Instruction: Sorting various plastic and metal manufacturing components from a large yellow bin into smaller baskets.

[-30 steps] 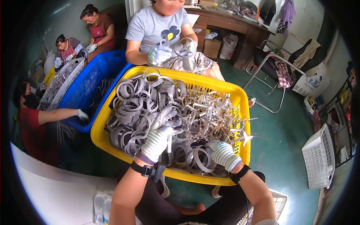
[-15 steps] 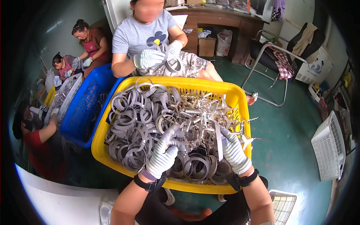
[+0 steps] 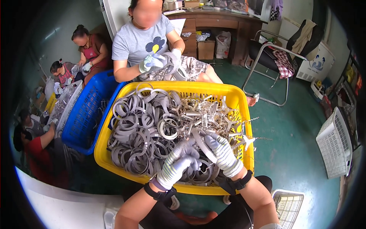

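Over the front of a yellow plastic basket [image 3: 110, 168], both of my gloved hands work close together. My right hand [image 3: 222, 152] pinches a flat grey metal ring [image 3: 204, 148], which stands tilted, edge toward me. Beside it, my left hand [image 3: 179, 162] is closed with its fingers curled; a thin shiny bit shows at the fingertips, too small to name. Below and left of the hands lie heaped grey metal rings [image 3: 131, 126]. Shiny metal parts with wavy wire ends [image 3: 206, 114] are piled in the basket's right half, some poking over the rim.
Across the basket, a seated person [image 3: 143, 42] in gloves handles similar rings. A blue basket [image 3: 89, 110] adjoins on the left, with several people working beyond it. To the right stand a metal-framed chair [image 3: 267, 57] and a white basket [image 3: 335, 145]. A brown desk [image 3: 217, 19] is behind.
My right hand has moved left, and the strip-like piece in it now shows as a curved ring. My left hand has shifted right and lower, fingers curled tighter. The view has tilted slightly.
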The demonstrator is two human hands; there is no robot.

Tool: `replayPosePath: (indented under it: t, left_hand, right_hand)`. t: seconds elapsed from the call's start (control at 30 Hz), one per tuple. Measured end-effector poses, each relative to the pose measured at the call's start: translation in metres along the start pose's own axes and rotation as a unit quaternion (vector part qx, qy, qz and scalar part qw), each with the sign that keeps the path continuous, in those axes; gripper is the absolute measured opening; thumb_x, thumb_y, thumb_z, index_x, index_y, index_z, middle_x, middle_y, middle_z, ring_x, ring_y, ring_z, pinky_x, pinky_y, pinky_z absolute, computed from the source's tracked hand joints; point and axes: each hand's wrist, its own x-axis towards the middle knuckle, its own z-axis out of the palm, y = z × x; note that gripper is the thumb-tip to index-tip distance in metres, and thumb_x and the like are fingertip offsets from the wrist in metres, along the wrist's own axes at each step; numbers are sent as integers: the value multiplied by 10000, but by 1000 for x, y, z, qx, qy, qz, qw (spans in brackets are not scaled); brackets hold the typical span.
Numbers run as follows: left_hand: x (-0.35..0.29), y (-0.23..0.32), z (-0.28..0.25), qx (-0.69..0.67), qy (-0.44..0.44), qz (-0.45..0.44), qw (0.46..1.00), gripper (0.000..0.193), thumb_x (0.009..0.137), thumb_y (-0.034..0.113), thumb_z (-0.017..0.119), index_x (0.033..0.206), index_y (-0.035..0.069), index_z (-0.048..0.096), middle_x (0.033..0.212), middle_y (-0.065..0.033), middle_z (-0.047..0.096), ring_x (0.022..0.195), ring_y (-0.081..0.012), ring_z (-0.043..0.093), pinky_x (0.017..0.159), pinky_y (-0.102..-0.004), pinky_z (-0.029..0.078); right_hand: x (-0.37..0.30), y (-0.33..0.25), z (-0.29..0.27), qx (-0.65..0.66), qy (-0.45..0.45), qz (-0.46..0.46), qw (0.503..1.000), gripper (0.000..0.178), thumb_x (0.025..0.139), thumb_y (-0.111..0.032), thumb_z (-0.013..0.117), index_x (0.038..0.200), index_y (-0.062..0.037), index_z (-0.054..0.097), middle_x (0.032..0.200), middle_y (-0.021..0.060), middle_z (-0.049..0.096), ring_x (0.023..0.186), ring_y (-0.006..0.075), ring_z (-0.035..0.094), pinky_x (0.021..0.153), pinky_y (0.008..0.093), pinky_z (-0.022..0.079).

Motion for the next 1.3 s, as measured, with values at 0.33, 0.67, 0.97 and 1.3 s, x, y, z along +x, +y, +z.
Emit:
replayPosePath:
  t: [0.33, 0.67, 0.97, 1.3]
  left_hand:
    - [13, 0, 3, -100, 75, -136, 983, 807, 934, 720, 365, 1441, 96, 445, 1409, -111, 505, 1275, -269, 493, 1077, -437, 388]
    - [13, -19, 1, -120, 89, -171, 974, 807, 887, 664, 561, 1384, 30, 502, 1292, -122, 606, 1158, -217, 592, 938, -342, 495]
    - [9, -28, -29, 32, 93, -113, 989, 722, 985, 537, 502, 1458, 1, 398, 1393, -90, 514, 1278, -165, 460, 1101, -346, 342]
    - [4, 9, -5, -17, 83, -69, 994, 861, 833, 214, 651, 1560, 137, 196, 1425, -166, 470, 1245, -254, 519, 1045, -396, 434]
  right_hand:
    - [-5, 18, 5, 1, 72, -97, 993, 242, 1008, -141, 569, 1224, -49, 631, 896, -72, 621, 726, -7, 507, 642, 157, 438]
    - [-15, 10, 7, 73, 62, -47, 994, 223, 996, -173, 593, 1182, -60, 641, 828, -58, 622, 677, 12, 535, 599, 167, 447]
    - [-10, 6, -13, -546, 100, -164, 815, 226, 947, -187, 593, 1081, -34, 690, 713, 185, 673, 643, 284, 672, 617, 374, 515]
    - [-24, 0, -2, -201, 32, -16, 979, 285, 969, -200, 585, 1171, -18, 667, 809, 72, 719, 630, 171, 644, 581, 281, 494]
